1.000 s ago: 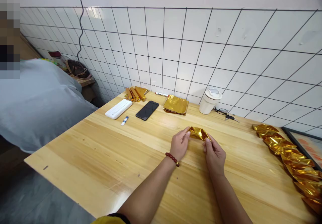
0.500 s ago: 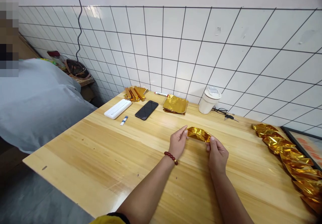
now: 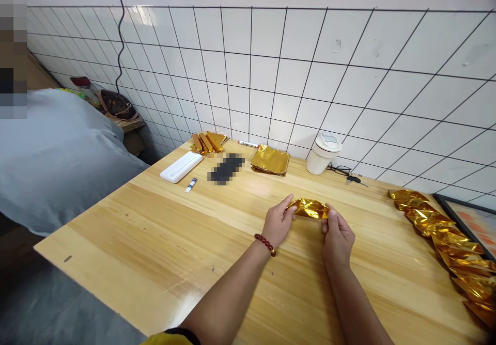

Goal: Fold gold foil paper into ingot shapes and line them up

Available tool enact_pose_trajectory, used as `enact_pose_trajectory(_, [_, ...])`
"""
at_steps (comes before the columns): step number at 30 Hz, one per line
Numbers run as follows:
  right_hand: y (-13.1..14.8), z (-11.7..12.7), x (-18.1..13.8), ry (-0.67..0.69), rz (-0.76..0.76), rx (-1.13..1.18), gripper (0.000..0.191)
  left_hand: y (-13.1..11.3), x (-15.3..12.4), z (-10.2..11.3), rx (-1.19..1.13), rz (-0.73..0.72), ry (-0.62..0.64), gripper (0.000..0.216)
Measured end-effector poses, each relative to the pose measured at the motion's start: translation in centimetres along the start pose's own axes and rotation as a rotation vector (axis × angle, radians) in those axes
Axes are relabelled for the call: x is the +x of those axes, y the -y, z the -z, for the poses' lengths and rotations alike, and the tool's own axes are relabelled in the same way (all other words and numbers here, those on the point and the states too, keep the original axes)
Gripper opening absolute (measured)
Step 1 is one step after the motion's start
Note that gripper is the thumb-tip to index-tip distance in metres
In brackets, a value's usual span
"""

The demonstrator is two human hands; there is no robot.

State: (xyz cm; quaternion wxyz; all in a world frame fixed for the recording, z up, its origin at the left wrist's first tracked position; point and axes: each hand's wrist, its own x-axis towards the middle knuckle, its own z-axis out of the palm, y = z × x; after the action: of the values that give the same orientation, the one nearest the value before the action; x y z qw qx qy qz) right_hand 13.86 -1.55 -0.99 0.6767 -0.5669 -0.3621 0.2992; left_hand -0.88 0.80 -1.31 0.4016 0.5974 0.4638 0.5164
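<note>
Between my two hands, above the wooden table [image 3: 163, 252], is a folded piece of shiny gold foil paper [image 3: 311, 208]. My left hand [image 3: 278, 220], with a dark red bead bracelet on its wrist, pinches the left end. The other end is gripped between the thumb and fingers of my right hand [image 3: 338, 239]. Behind them lies a stack of flat gold foil sheets [image 3: 270, 159]. A row of folded gold foil pieces [image 3: 442, 231] overlaps along the table's right side.
Folded gold strips [image 3: 209, 142], a white power bank [image 3: 181, 167], a blurred dark phone [image 3: 226, 169] and a small blue-white stick [image 3: 191, 185] lie back left. A white lidded cup [image 3: 323, 154], glasses [image 3: 339, 169] and keys [image 3: 354, 180] are near the tiled wall. A person in grey [image 3: 65, 154] is at left.
The gold foil piece has turned from an arched, slanting shape to a flatter, more level one. Both hands still hold its ends, the left hand having shifted slightly right.
</note>
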Motion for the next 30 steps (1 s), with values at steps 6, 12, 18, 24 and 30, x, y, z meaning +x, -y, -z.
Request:
enact_pose_trajectory(6, [-0.1, -0.1, -0.3, 0.130, 0.052, -0.053, 0.054, 0.4, 0.3, -0.2, -0.004, -0.010, -0.009, 0.041])
enact_pose_trajectory(12, [0.1, 0.0, -0.2, 0.035, 0.022, -0.093, 0.047, 0.1, 0.8, -0.1, -0.220, 0.155, -0.146, 0.037])
enact_pose_trajectory(18, [-0.1, -0.2, -0.6, 0.121, 0.036, -0.112, 0.044, -0.2, 1.1, 0.3, -0.313, 0.228, -0.257, 0.041])
enact_pose_trajectory(24, [-0.2, -0.2, -0.6, 0.153, 0.174, -0.194, 0.033, -0.3, 0.8, 0.4, -0.138, 0.007, -0.253, 0.030])
enact_pose_trajectory(30, [-1.1, 0.0, -0.6, 0.125, 0.153, -0.169, 0.032, -0.4, 0.7, 0.4, -0.139, -0.013, -0.275, 0.031])
